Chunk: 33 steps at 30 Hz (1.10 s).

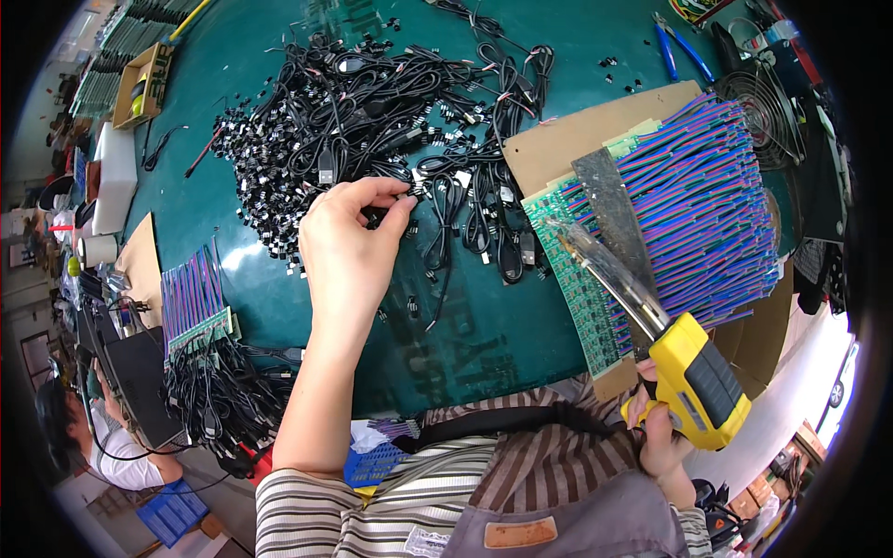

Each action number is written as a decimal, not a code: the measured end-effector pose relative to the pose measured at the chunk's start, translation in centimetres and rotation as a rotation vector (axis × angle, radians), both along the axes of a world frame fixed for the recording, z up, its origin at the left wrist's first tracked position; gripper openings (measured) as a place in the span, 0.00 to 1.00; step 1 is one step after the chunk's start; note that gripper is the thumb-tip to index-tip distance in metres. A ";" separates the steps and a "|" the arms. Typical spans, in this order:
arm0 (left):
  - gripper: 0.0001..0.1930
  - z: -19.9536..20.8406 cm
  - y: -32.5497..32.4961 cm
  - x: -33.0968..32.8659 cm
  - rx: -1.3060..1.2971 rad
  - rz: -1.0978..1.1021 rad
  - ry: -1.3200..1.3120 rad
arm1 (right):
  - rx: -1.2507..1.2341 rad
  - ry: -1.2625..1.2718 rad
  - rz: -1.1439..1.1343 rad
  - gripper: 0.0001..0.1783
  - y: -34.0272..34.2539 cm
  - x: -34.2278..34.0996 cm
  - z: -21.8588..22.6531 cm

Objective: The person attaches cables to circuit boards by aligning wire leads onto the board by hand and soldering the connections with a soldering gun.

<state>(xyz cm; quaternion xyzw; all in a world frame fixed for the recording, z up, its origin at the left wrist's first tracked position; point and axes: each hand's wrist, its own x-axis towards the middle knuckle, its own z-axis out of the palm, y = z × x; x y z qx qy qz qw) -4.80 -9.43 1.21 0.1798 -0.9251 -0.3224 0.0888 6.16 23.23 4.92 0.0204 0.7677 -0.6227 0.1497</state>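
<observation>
My left hand [346, 242] hovers over the near edge of a heap of small black connectors [265, 172], thumb and forefinger pinched together. What lies in the pinch, if anything, is too small to make out. Coiled black cables [409, 84] with plugs are heaped just beyond it. At the lower right my right hand [662, 446] is wrapped round the handle of a yellow soldering gun [698, 381]. Its metal tip points up and left, over a row of green circuit boards [581, 288] with blue, red and purple wires [698, 214]. A dark metal bar [614, 209] lies across these boards.
Brown cardboard [549, 149] lies under the boards. Blue-handled pliers [684, 51] and a wire coil stand [758, 116] are at the far right. More wired boards [200, 325] with black cables hang at the left edge. A person [121, 446] sits at the lower left.
</observation>
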 end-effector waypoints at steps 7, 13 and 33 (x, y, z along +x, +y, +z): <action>0.07 -1.3 0.3 0.2 -0.171 -0.139 0.227 | 0.215 0.145 0.109 0.25 1.3 0.5 -0.4; 0.07 -2.0 0.1 0.2 -0.233 -0.207 0.338 | 0.230 0.092 0.066 0.19 0.8 0.1 -0.1; 0.09 1.3 6.6 0.2 1.019 -0.022 -0.377 | 0.199 0.123 0.185 0.32 2.4 0.9 -0.9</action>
